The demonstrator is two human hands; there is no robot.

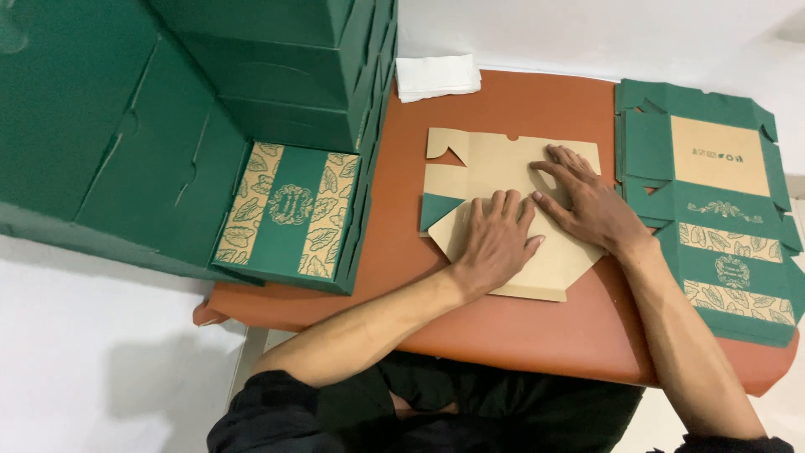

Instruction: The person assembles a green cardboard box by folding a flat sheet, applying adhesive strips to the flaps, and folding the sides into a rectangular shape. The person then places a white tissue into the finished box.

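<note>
Your left hand [495,243] and right hand [587,197] press flat, fingers spread and gripping nothing, on a brown box blank [503,168]. Orange-brown tabletop [520,335], white walls; green boxes [285,84] stacked left, flat blanks [721,210] right.

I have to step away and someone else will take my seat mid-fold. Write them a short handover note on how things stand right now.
Left hand: flat, palm down, pressing a folded flap of the flat brown cardboard box blank, which lies brown side up on the orange-brown table.
Right hand: flat on the same blank, fingers spread beside the left. Neither hand grips anything.
Done: one corner shows green where it is folded over; assembled green boxes are stacked at the left.
Left: this blank is not yet a box; a stack of flat green printed blanks lies at the right. White folded paper lies at the far edge.
</note>
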